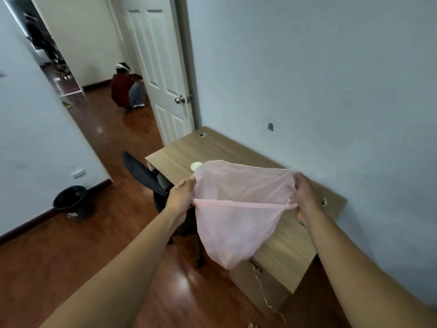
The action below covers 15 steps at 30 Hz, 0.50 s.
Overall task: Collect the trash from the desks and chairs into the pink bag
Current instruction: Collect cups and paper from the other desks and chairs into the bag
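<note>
Left grip (181,194) and right grip (305,199) are both pinching the rim of the thin translucent pink plastic bag (236,216), stretching its mouth left-right over the light wooden tabletop (212,147). Small round white cup (196,165), probably trash, is sitting just past the bag's far edge, nearer the left grip.

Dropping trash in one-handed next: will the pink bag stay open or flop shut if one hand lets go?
Likely flops shut: the bag is thin, see-through film hanging limp below the left hand and right hand stretching its rim. Probably very light; it looks nearly empty.
</note>
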Available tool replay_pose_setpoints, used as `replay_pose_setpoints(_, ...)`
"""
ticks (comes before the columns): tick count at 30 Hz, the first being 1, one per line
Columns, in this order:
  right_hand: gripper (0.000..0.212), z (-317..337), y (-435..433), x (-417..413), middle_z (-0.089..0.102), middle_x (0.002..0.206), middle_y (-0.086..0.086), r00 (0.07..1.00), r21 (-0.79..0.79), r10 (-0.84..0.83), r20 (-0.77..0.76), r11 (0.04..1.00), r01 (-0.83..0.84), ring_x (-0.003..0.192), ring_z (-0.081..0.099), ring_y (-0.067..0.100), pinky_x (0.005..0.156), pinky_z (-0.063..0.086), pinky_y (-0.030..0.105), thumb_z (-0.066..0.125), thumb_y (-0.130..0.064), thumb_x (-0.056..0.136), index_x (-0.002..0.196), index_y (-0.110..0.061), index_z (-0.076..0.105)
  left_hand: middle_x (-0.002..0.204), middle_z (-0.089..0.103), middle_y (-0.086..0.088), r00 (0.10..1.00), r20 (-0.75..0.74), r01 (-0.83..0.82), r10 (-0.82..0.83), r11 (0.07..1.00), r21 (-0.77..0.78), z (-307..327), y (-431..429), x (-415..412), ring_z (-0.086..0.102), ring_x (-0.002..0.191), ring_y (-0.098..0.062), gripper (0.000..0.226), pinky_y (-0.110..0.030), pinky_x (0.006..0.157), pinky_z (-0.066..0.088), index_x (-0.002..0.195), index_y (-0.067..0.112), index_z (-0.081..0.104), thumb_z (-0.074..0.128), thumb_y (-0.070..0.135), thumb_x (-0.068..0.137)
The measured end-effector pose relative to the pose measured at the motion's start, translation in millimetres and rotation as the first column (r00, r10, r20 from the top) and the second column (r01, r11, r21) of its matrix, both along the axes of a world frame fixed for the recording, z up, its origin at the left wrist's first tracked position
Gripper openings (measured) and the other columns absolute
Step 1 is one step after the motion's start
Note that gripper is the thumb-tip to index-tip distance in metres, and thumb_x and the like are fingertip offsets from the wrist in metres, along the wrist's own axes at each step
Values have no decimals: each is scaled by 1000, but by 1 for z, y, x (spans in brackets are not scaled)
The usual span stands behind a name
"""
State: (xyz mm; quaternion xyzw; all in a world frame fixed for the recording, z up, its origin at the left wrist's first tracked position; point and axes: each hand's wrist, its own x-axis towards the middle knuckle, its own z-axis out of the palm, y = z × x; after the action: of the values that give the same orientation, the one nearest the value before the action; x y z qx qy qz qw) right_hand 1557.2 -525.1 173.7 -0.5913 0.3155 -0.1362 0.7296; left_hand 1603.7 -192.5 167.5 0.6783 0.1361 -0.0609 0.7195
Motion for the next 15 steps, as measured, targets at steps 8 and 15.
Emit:
replay_pose_setpoints(8, 20, 0, -11, 106, 76, 88, -5, 999, -15, 38, 7, 999, -38, 79, 70, 13, 61, 54, 30, 67, -30, 104, 101, -16, 82, 106, 82, -5, 1000, -19, -15, 16, 997, 72, -13, -13, 106, 74, 92, -25, 32, -38, 72, 54, 109, 25, 82, 63, 50, 104)
replay_pose_setpoints(15, 23, -9, -31, 171, 83, 104, 4, 1000, -44, -11, -26, 999, 10, 85, 77, 13, 76, 59, 35, 67, -31, 104, 98, -15, 82, 115, 79, -4, 992, -45, 118, -115, 989, 85, -38, -30, 201, 73, 103, -29, 34, -45, 81, 60, 111, 35, 85, 64, 57, 96)
